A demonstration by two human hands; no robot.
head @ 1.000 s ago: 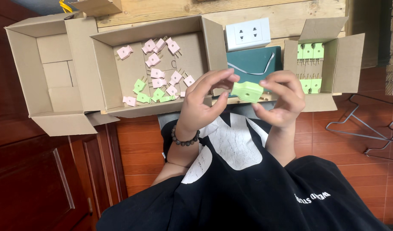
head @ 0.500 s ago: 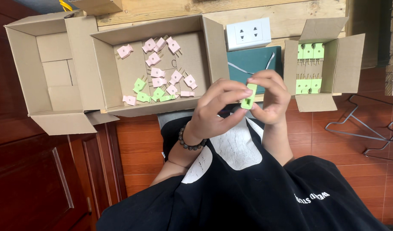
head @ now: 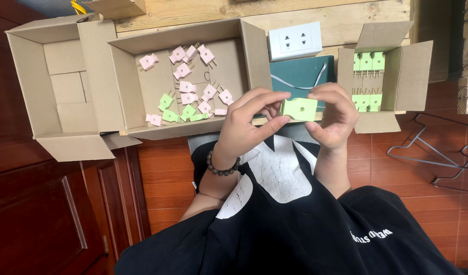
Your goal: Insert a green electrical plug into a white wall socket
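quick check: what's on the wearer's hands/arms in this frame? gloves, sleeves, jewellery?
Both hands are bare, no gloves: left hand, right hand. The left wrist carries a bracelet of dark round beads. Forearms are uncovered; the black top with a white print shows no sleeve reaching them. No rings or watch can be made out.

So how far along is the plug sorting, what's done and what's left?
Done: six green plugs stand in two rows in the small box. In hand: the left hand and right hand hold one green plug. Left: loose pink plugs and green ones in the middle box.
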